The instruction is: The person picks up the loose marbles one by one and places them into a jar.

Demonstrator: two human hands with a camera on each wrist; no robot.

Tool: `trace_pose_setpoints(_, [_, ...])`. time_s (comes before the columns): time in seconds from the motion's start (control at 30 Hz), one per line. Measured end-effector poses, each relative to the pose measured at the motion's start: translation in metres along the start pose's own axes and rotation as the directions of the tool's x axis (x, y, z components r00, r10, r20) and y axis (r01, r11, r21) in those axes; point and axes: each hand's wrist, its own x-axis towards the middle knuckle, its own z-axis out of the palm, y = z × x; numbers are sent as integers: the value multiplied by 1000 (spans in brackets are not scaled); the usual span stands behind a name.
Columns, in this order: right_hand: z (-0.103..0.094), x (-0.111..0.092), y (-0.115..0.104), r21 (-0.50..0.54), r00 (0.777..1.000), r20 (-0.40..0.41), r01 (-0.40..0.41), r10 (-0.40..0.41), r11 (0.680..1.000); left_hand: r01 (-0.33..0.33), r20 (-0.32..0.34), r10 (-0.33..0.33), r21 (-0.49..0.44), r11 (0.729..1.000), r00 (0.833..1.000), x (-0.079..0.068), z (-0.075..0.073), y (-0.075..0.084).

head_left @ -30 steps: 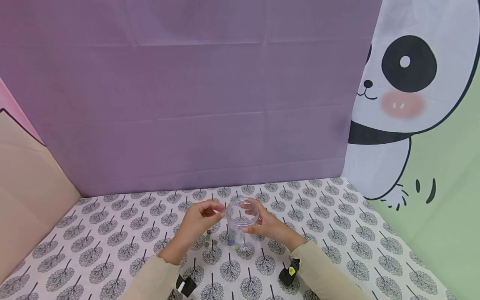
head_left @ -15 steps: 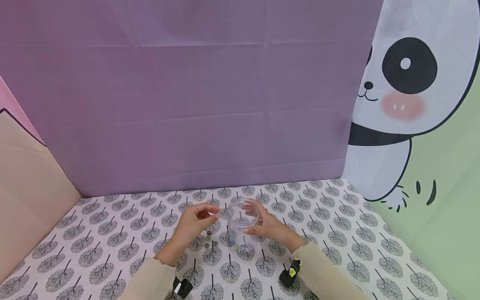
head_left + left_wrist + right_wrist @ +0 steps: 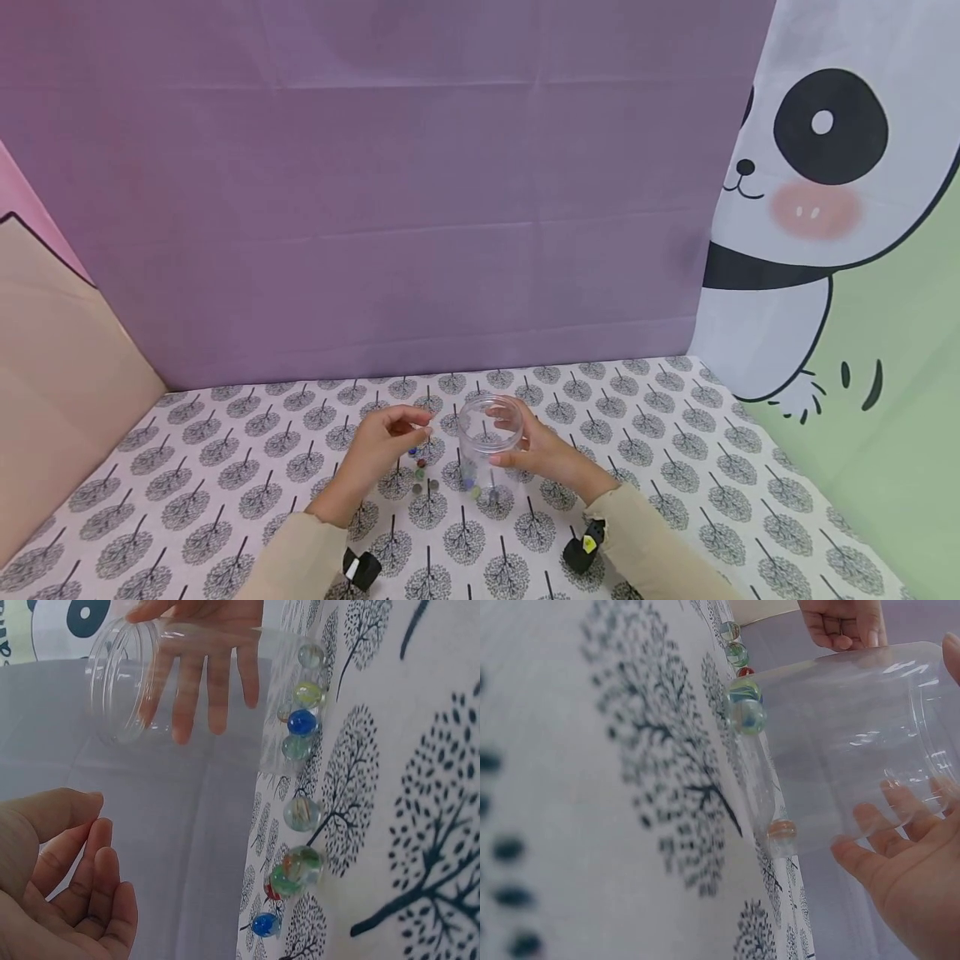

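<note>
A clear, lidless plastic jar [image 3: 480,460] stands upright on the patterned cloth. My right hand [image 3: 543,450] grips its right side, thumb in front and fingers behind. Several glass marbles lie at the jar's bottom, among them a blue marble [image 3: 302,722], a yellow one [image 3: 307,694] and an orange-streaked one [image 3: 783,829]. Left of the jar, my left hand [image 3: 381,440] hovers above the cloth, fingers loosely bent, with nothing visible between thumb and fingertips. Below it lie several loose marbles, including a second blue marble [image 3: 265,924] and a green one [image 3: 285,881].
A white cloth [image 3: 637,533] printed with dark trees covers the table. A purple backdrop [image 3: 420,208] rises behind, and a panda-printed sheet [image 3: 750,325] hangs on the right. A beige panel [image 3: 60,375] borders the left side.
My left hand has drawn back leftward from the jar's rim to over the loose marbles, its thumb and index tips parting slightly. My right hand keeps its hold on the jar.
</note>
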Motion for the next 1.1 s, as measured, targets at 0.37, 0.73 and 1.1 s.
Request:
trace_pose_setpoints(0.37, [1, 1, 0, 4, 1000, -7, 2, -2, 1000, 7, -21, -6, 21, 1000, 1000, 5, -7, -10])
trace_pose_setpoints(0.73, [1, 1, -1, -12, 1000, 3, 2, -2, 1000, 63, -19, -62, 22, 998, 998, 7, -6, -22])
trace_pose_setpoints(1.1, [1, 1, -1, -5, 1000, -4, -9, 9, 1000, 59, -13, -58, 21, 998, 998, 8, -6, -25])
